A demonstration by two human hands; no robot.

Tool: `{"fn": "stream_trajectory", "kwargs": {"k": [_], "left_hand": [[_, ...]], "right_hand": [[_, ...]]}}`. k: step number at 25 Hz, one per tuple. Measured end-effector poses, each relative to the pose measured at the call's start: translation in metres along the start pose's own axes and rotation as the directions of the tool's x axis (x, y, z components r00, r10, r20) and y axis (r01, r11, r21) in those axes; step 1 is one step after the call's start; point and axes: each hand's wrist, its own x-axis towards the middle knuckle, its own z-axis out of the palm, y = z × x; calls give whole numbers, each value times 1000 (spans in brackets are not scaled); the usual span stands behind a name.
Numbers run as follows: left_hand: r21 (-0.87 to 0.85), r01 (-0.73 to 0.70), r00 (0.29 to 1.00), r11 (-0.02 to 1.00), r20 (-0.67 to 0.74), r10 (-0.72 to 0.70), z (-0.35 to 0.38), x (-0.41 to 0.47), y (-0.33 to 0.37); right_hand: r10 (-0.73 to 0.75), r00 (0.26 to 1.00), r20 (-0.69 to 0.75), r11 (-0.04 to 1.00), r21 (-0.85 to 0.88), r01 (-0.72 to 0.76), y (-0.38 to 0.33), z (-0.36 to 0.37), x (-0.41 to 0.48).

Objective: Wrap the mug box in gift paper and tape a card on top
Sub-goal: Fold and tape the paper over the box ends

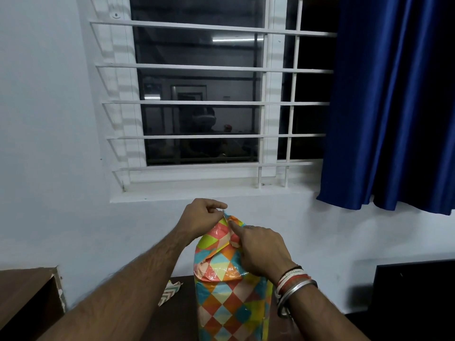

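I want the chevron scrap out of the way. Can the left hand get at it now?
Probably, but not freely: the scrap lies uncovered on the table beside the box, yet the left hand pinches the paper tip and would have to let go.

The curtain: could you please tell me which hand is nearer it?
Right. The right hand is lower left of the curtain; the left hand is farther left, pinching the paper's tip.

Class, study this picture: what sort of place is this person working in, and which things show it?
Probably a room in a home or hostel, at night: a barred window with dark glass, a blue curtain beside it, and a wooden table against a painted wall.
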Motion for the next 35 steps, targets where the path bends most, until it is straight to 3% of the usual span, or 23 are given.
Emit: {"fn": "stream_trajectory", "kwargs": {"k": [4, 8, 12, 18, 28, 32, 35], "left_hand": [[57, -77, 997, 995, -12, 78, 0, 0, -1], [228, -136, 991, 964, 52, 127, -4, 11, 8], [344, -95, 995, 934, 31, 90, 0, 18, 15], [366, 1, 994, 931, -100, 38, 6, 15, 19], [125, 8, 991, 992, -135, 9, -6, 16, 19], [48, 106, 994, 993, 21, -107, 1, 12, 14], [-92, 145, 989, 985, 23, -143, 8, 11, 9]], "right_hand": [[1, 1000, -10, 1000, -14, -1, -2, 0, 0], [-2, 1000, -15, 1000, -24, 1, -2, -1, -1], [2, 1000, -25, 1000, -23, -2, -2, -1, -1], [-2, 999, -44, 1000, -24, 1, -2, 1, -4], [-8, 1000, -16, 1000, -24, 7, -3, -5, -6], [-17, 999, -30, 999, -41, 16, -4, -4, -5], [-16, 999, -36, 999, -31, 15, -4, -4, -7]]}}
